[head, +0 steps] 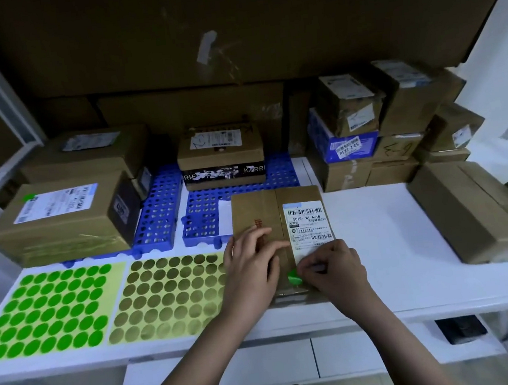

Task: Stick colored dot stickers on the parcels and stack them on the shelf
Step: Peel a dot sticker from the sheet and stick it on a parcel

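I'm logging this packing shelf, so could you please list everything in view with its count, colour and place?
Parcel: one, brown, white label, centre, under both hands.
Green dot sticker: one, at the parcel's near edge.
Green sticker sheet: one, front left.
Gold sticker sheet: one, beside it.
Blue perforated trays: several, centre back.
Other parcels: many, brown, left, back, right.
Shelf: white.
Left hand: resting on the parcel.
Right hand: pinching the sticker.

Bare forearms, perhaps dark clothing.
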The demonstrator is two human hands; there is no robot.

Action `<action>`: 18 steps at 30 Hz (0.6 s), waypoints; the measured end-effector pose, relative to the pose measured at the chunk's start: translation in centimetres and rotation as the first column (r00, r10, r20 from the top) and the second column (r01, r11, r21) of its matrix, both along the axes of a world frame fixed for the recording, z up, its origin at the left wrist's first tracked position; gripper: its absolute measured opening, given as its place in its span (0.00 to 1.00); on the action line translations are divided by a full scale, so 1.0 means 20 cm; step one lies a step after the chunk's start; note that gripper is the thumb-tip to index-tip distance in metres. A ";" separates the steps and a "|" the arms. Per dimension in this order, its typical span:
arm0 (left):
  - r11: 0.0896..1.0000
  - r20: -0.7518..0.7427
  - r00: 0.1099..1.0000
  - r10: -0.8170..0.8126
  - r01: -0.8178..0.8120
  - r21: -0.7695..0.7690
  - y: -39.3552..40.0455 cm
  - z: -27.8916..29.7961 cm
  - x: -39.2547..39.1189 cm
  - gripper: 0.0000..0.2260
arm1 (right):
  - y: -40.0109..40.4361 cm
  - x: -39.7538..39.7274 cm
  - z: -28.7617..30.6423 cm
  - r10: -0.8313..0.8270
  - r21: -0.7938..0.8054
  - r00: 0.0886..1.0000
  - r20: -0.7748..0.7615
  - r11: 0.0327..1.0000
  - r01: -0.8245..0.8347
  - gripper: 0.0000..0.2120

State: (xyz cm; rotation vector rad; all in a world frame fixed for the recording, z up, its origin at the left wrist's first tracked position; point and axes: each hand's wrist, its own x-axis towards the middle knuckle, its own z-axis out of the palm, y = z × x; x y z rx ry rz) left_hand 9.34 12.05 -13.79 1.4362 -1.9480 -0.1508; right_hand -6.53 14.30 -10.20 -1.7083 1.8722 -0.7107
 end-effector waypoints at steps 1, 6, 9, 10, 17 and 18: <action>1.000 -0.001 1.000 0.000 0.000 0.003 0.00 0.00 0.00 0.12 | 0.00 0.01 -0.01 -0.017 -0.017 1.000 -0.014 1.000 0.017 0.02; 0.998 0.043 0.999 -0.023 0.020 0.064 0.02 0.03 0.01 0.17 | 0.00 0.02 -0.07 -0.089 -0.135 0.993 -0.072 0.988 0.079 0.02; 0.995 0.094 0.995 -0.041 0.033 0.094 0.03 0.03 0.01 0.21 | 0.01 0.02 -0.11 -0.103 -0.249 0.993 -0.062 0.965 0.084 0.04; 0.995 0.108 0.993 -0.044 0.034 0.094 0.03 0.04 0.01 0.21 | 0.01 0.02 -0.12 -0.098 -0.273 0.993 -0.061 0.959 0.078 0.06; 0.998 0.155 0.988 -0.021 0.011 0.065 0.02 0.02 0.01 0.20 | 0.01 0.00 -0.15 -0.080 -0.356 0.993 -0.091 0.933 0.043 0.13; 0.998 0.162 0.987 -0.016 0.005 0.067 0.03 0.02 0.00 0.20 | 0.01 0.00 -0.16 -0.089 -0.363 0.991 -0.098 0.931 0.047 0.15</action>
